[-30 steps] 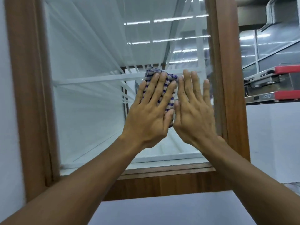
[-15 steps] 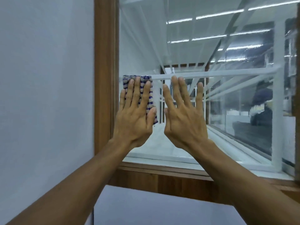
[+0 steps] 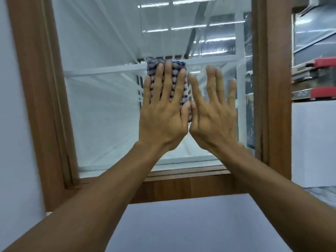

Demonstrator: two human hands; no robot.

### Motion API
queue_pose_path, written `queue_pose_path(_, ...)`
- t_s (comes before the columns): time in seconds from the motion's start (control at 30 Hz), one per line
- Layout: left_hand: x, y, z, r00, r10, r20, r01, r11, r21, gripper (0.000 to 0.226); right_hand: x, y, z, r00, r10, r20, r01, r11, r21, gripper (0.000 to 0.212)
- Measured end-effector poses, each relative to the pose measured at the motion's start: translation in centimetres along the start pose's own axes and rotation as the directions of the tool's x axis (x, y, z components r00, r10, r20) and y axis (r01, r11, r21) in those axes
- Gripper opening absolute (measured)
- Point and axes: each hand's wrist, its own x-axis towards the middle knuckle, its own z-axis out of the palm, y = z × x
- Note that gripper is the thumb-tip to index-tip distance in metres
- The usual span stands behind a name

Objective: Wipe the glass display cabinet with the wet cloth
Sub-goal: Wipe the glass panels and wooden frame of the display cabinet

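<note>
Left hand (image 3: 162, 113) flat, fingers straight, pressing soft folded cloth (image 3: 177, 70) on fragile glass (image 3: 109, 88); right hand (image 3: 213, 113) open, holding nothing; press palm-flat.

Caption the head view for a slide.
Left hand presses a checked cloth flat on the cabinet glass; right hand lies open beside it, within the wood frame.

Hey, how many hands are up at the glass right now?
2. The left hand presses the checked cloth against the glass pane; the right hand is spread beside it, holding no cloth.
</note>
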Motion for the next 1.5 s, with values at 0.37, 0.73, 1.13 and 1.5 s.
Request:
queue_pose_path(0.37,3.9,8.5,2.2,0.985,0.163,0.064,-0.164,0.987,0.0,0.067,-7.0,9.6,-3.9,0.994,0.109,-0.006,-0.109,0.993,-0.036,0.068)
queue_pose_path(0.73,-1.5,5.8,1.5,0.791,0.566,0.229,-0.582,0.813,0.0,0.063,-15.8,7.3,-3.3,0.947,0.321,-0.022,-0.319,0.946,0.056,0.068)
queue_pose_path(1.13,-0.7,5.2,1.0,0.489,0.805,0.335,-0.803,0.566,-0.188,0.06,-17.0,6.9,-3.1,0.931,0.362,-0.041,-0.358,0.931,0.075,0.069)
queue_pose_path(1.5,-1.5,4.3,0.4,0.364,0.831,0.421,-0.801,0.51,-0.315,0.056,-17.9,5.8,-2.9,0.897,0.439,-0.054,-0.434,0.897,0.088,0.065)
